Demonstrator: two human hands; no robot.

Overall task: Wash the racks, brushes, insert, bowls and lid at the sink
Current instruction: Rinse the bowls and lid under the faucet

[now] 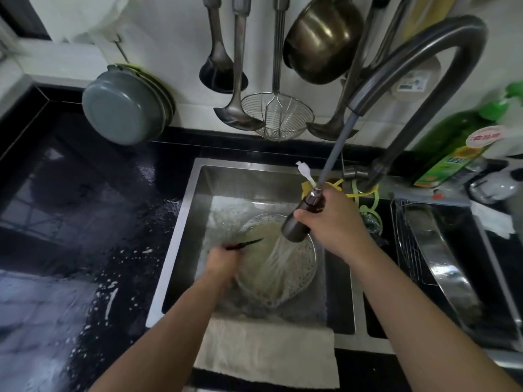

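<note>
Home kitchen: sink (181, 222), hanging ladles (237, 80), dish soap (458, 148)

left hand (222, 263): blurred | its dark object (244, 244): unidentifiable | bottle (458, 148): label unreadable, cut off right

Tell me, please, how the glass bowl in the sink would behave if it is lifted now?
The glass bowl is probably slippery: the sprayer is wetting it. It looks breakable against the steel sink. Being round, it may rock.

The right hand (334, 222) grips the pull-out spray head (300, 219), jetting water into a clear bowl (300, 267) in the sink (181, 222). The left hand (222, 263) holds a dark brush (246, 244) at the bowl's rim.
</note>
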